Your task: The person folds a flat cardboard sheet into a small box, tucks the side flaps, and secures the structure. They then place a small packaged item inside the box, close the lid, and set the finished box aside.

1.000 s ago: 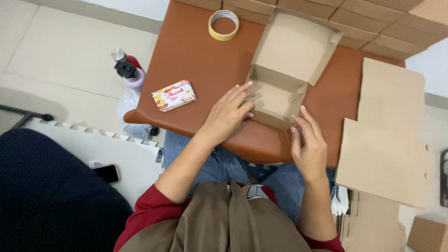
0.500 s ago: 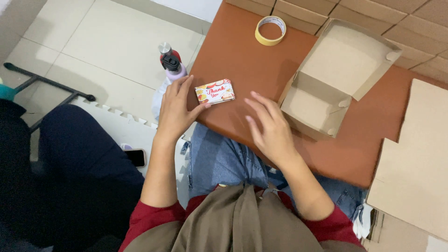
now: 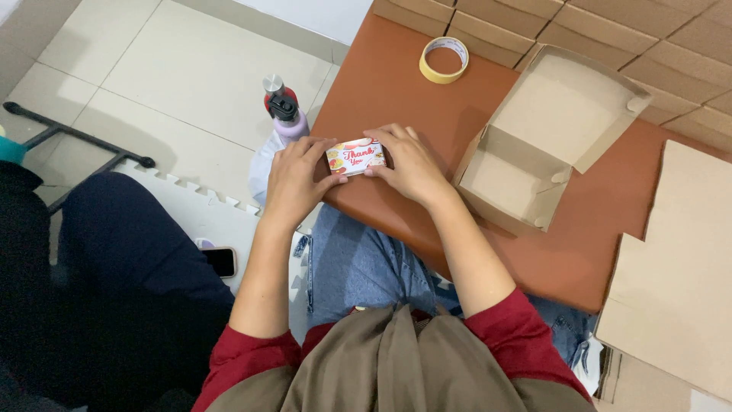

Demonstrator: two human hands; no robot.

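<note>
Left hand point(image 3: 293, 181) and right hand point(image 3: 409, 163) closed on either end of a small card stack point(image 3: 355, 156), held at the near left corner of the brown table point(image 3: 396, 84). Open cardboard box point(image 3: 545, 137) just right; tape roll point(image 3: 444, 59) beyond; bottle point(image 3: 284, 111) on floor.
</note>
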